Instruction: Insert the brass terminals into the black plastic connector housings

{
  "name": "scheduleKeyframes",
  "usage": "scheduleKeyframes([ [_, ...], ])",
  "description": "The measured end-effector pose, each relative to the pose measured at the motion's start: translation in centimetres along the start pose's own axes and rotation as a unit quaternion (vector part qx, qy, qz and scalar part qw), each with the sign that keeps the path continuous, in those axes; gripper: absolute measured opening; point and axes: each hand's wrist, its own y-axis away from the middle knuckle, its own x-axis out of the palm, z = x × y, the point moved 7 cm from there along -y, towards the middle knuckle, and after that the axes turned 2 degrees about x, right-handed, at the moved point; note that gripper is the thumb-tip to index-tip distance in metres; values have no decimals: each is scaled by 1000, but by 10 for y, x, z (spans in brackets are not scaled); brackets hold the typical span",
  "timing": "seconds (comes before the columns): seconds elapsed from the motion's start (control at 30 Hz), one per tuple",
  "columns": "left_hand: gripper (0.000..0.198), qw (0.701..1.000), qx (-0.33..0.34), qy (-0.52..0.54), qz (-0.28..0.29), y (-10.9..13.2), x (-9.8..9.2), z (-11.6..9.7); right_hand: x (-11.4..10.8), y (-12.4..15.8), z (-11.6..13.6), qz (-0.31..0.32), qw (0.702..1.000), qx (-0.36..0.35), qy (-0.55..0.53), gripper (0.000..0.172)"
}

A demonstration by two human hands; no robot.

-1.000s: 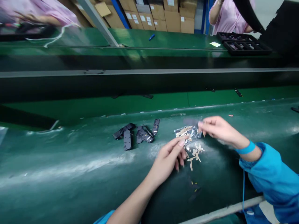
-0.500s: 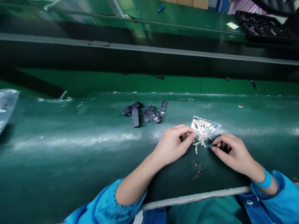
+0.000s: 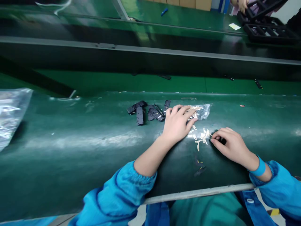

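My left hand rests with spread fingers on a clear plastic bag, its fingertips over the small cream-coloured parts inside. A loose pile of the same thin cream parts lies on the green work surface between my hands. My right hand, with a blue band at the wrist, pinches at the pile's right edge. A thin cream piece reaches its fingertips. Closer to my body lie small dark parts with yellow bits.
Several black plastic pieces lie left of my left hand. At the far left is a large clear plastic bag. A raised ledge runs across behind. Beyond it, a co-worker's hand is at black trays.
My left hand has moved away from my body and opened over the bag, which has shifted farther back. Cream parts now lie outside it. My right hand stays beside them, slightly farther left.
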Motion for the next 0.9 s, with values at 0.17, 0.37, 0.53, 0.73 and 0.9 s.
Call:
scheduleKeyframes([
  [0.17,42,996,37,84,17,18,-15,-16,1,-18,-2,-53,994,6,93,12],
  [0.37,25,988,59,116,87,50,-9,-39,5,-5,20,21,999,-42,5,14],
  [0.53,16,984,39,173,36,46,-13,-36,35,12,47,119,992,1,50,21],
  [0.73,16,954,45,282,97,47,-17,-34,46,-2,47,140,989,21,-44,11],
  [0.9,19,888,56,409,202,48,-17,-42,32,-6,29,128,961,49,-240,9],
])
